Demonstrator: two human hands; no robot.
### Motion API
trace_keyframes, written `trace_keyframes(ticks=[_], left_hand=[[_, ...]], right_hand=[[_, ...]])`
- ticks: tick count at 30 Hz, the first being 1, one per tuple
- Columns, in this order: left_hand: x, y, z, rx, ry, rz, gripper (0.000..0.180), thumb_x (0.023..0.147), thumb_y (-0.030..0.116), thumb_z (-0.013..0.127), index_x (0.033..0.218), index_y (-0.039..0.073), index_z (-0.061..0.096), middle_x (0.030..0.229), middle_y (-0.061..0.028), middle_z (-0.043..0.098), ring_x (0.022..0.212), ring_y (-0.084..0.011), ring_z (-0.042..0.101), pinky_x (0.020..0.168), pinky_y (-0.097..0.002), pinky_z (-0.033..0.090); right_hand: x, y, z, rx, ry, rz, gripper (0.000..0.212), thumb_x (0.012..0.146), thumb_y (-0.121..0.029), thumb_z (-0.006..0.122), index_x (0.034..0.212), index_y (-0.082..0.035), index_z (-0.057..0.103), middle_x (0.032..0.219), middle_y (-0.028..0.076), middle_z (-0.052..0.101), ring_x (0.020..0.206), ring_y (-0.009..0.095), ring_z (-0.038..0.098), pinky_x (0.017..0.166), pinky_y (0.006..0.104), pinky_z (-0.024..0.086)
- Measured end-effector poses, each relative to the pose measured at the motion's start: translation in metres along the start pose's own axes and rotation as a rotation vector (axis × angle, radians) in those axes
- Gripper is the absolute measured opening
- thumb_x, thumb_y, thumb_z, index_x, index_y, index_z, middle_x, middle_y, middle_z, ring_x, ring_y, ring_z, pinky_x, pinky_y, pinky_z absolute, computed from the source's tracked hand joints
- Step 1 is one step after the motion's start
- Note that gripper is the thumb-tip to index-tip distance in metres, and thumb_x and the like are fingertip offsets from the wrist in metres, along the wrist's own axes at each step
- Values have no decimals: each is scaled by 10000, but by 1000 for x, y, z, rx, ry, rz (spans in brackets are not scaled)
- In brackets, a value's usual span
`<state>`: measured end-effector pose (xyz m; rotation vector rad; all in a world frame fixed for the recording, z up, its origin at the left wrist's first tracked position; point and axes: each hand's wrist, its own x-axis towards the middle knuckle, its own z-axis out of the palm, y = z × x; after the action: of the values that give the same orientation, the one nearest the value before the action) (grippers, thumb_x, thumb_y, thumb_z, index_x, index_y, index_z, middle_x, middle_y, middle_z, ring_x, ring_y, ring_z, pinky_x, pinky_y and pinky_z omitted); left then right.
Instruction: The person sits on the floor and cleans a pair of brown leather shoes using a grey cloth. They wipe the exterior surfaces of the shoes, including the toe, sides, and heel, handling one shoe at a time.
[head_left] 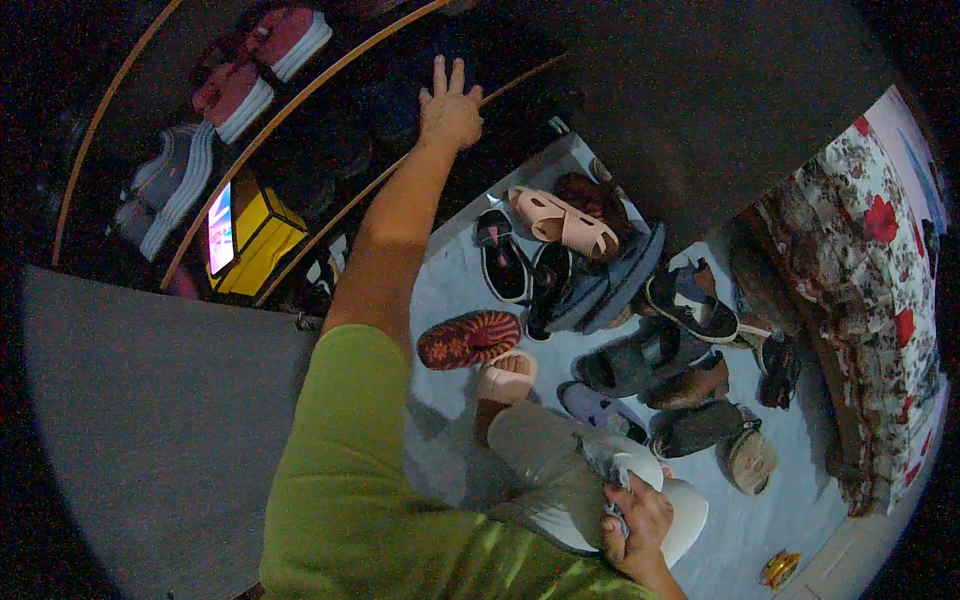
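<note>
My left arm stretches forward to a dark shelf compartment, and my left hand (450, 115) is open there, fingers spread, near the thin shelf edge. I see nothing held in it; dark shapes inside the compartment are too dim to name. Low in front of my body, my right hand (640, 520) is closed around what looks like a pair of white shoes (685, 515), partly covered by my fingers. Below them is my leg, with a foot in a pale slide sandal (510, 376). A red patterned slipper (470, 340) lies on the floor beside that foot.
Many shoes and sandals, including beige sandals (565, 222) and a black slip-on (502, 257), crowd the pale floor. The shelf holds red shoes (235, 95), grey shoes (170, 185), a yellow box (265, 245) and a lit phone (220, 228). Flowered fabric (870, 250) hangs at right.
</note>
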<state>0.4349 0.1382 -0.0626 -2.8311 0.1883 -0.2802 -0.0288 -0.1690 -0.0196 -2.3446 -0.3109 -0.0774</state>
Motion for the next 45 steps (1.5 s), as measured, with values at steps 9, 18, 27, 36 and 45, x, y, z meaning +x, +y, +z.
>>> trace_keyframes(ticks=[9,18,27,36,45], left_hand=[[-20,-54,9,-18,397,-288,671,787,323,664,1368,176,363,1400,-167,326,1291,-371,288,966,-634,253],[8,-72,12,35,143,-349,507,887,183,505,1371,252,373,1169,-186,525,1135,-367,457,845,-591,421],[19,-77,60,10,332,-332,645,814,345,623,1385,246,340,1260,-232,426,1179,-441,369,851,-616,385],[-163,98,187,-797,-179,10,642,757,314,679,1307,95,432,1410,-235,288,1306,-413,252,974,-612,276],[-388,181,186,-420,-522,253,716,736,311,705,1354,169,372,1429,-171,280,1324,-420,205,1069,-550,133]], right_hand=[[2,2,-2,47,-26,4,297,841,-275,532,1003,-49,638,1100,209,581,861,331,581,751,411,425],[-2,7,-5,-18,-105,5,307,766,-276,602,1007,-88,637,1159,196,557,918,341,570,773,419,435],[-2,17,-9,4,-116,-43,341,736,-296,653,1021,-109,627,1189,174,544,903,317,567,763,409,433],[-1,18,-18,99,-69,-111,347,745,-284,660,1024,-82,621,1159,184,557,893,311,584,736,401,465],[-26,17,-23,138,-15,-99,381,724,-255,694,1059,-90,618,1164,153,564,894,289,602,736,375,486]])
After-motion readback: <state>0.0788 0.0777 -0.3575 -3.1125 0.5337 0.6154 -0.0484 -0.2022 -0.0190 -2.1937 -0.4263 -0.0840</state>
